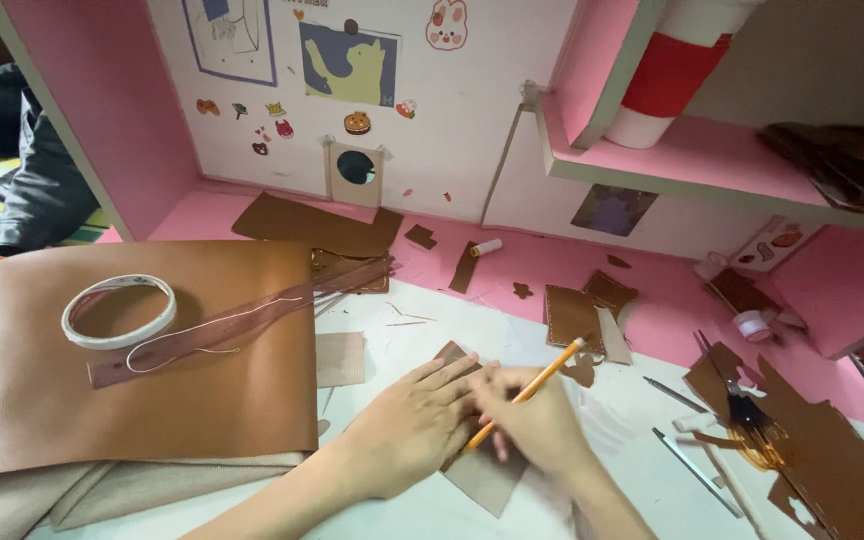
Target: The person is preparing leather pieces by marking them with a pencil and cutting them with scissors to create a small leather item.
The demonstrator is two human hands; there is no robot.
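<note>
Two hands: left hand [407,425], right hand [537,420]; one pencil [527,392]; one tape roll [118,311]; one big leather sheet [132,400]; one thread spool [485,247].

Two bare forearms enter from bottom edge, no sleeves in view. Left hand [414,425]: no ring, watch or bracelet seen; nails short, unpainted. Right hand [537,420]: likewise unadorned, wrist bare, no glove or bandage on either

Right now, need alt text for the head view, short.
A person's left hand presses a brown leather piece flat on a white table while the right hand holds a yellow pencil over it. A large leather sheet with a tape roll lies at left.
</note>
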